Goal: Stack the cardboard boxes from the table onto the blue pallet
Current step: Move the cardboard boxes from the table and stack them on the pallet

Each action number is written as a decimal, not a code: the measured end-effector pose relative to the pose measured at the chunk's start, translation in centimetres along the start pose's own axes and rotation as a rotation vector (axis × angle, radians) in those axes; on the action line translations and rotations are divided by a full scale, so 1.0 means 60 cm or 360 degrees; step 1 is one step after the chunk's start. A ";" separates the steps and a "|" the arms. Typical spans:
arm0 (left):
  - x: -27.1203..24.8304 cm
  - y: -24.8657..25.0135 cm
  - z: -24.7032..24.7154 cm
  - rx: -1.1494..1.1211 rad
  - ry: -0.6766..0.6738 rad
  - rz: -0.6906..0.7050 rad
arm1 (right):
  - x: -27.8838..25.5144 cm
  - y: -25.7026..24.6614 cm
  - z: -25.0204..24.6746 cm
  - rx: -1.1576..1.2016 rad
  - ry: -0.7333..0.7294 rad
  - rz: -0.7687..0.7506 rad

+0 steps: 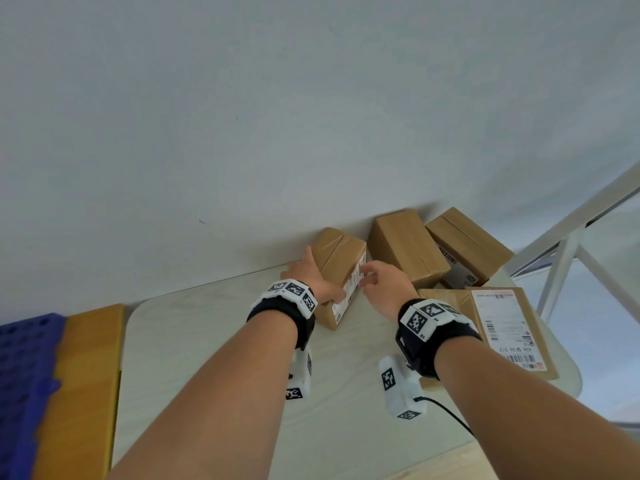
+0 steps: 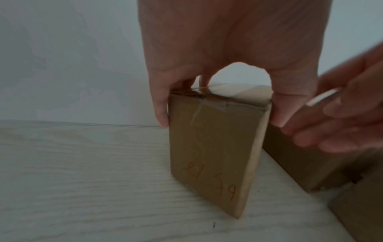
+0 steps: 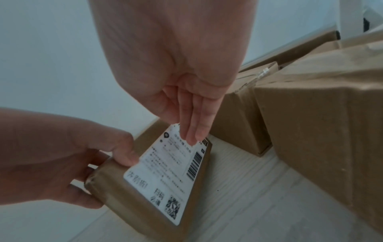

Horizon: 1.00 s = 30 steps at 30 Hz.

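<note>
Plain grey wall (image 1: 242, 116), white railing (image 1: 571, 244).

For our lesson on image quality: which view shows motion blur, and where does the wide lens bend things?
Left wrist view: dim, and the right hand is smeared by motion while the held cardboard box stays fairly sharp. Head view: the table edge and wall line curve. Right wrist view: the shipping label print is soft.

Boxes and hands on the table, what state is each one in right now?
Labelled box: upright on the table, gripped across its top.
Left hand: grips that box.
Right hand: fingers straight against its label.
Two rear boxes: taped shut, untouched.
Flat box: lying label up.
Blue pallet: no boxes visible on it.
</note>
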<state>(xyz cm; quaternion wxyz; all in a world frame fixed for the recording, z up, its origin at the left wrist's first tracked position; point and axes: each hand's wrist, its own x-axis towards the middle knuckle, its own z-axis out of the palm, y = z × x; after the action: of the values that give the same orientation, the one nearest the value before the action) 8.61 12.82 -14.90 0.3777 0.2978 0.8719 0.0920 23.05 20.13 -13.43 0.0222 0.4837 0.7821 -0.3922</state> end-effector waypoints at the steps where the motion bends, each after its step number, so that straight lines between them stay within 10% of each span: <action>1: -0.004 -0.004 -0.008 -0.0060 -0.0014 -0.0013 | 0.000 -0.002 -0.002 -0.0028 0.0027 -0.0004; 15: -0.114 -0.070 -0.104 -0.0848 -0.0162 -0.0103 | -0.026 -0.085 -0.013 -0.0150 -0.0051 -0.0167; 30: -0.273 -0.212 -0.166 -0.1947 0.0203 -0.0124 | -0.105 -0.224 0.044 0.0402 -0.0581 -0.0384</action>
<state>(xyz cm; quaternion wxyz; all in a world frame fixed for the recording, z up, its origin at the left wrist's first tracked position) 4.62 -6.43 -2.97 0.4304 -0.0110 0.6922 0.5792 15.09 10.77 -4.67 0.0554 0.3071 0.7620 -0.5675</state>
